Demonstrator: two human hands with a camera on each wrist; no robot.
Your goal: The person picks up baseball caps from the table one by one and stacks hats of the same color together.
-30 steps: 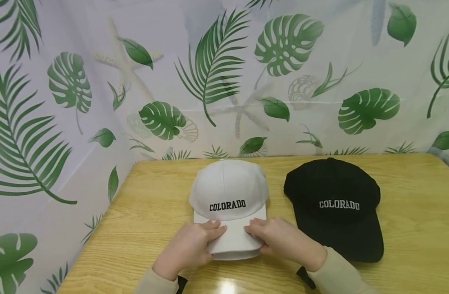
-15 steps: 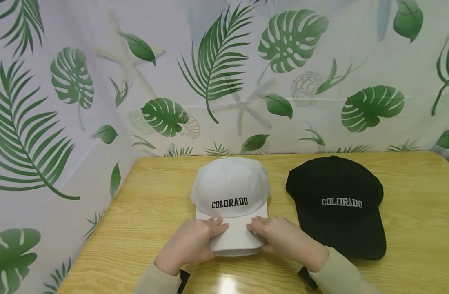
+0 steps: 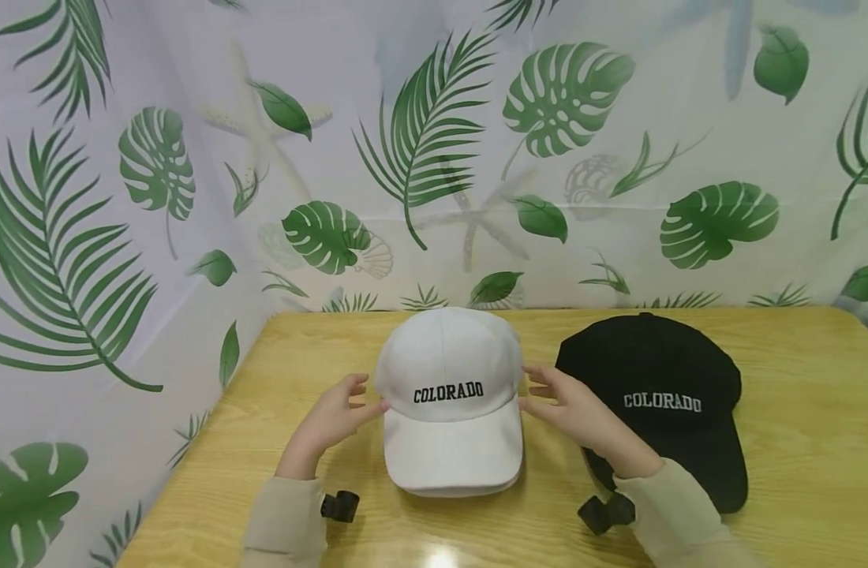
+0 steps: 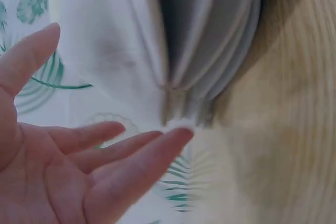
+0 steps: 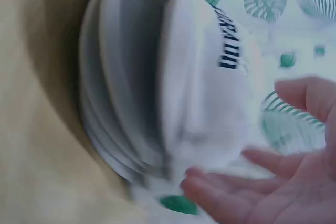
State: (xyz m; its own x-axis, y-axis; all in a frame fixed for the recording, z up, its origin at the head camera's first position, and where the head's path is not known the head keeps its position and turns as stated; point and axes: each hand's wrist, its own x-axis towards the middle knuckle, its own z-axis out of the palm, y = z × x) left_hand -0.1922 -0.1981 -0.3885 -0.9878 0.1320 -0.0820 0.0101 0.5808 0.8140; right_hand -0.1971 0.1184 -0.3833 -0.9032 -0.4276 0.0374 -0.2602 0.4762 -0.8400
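Note:
A white baseball cap (image 3: 444, 351) lettered COLORADO stands on the table, its brim facing me. Both wrist views show several white brims (image 4: 223, 30) layered beneath the top one, so it tops a stack of caps. My left hand (image 3: 334, 418) is at the left side of the crown, thumb tip right at the cap's edge, fingers extended. On the opposite side my right hand (image 3: 583, 414) has its fingertips close to the crown, fingers relaxed and spread. Neither hand grips the cap. In the right wrist view the fingers (image 5: 226, 192) reach past the cap's side.
A black COLORADO cap (image 3: 647, 355) lies to the right, partly behind my right forearm. The wooden table (image 3: 292, 339) ends at a leaf-printed cloth (image 3: 434, 260) at the back and left. Black devices (image 3: 339, 506) are strapped to both wrists.
Both hands have let go of the white cap's brim and moved up and outward to the sides of its crown. The black cap stays in place.

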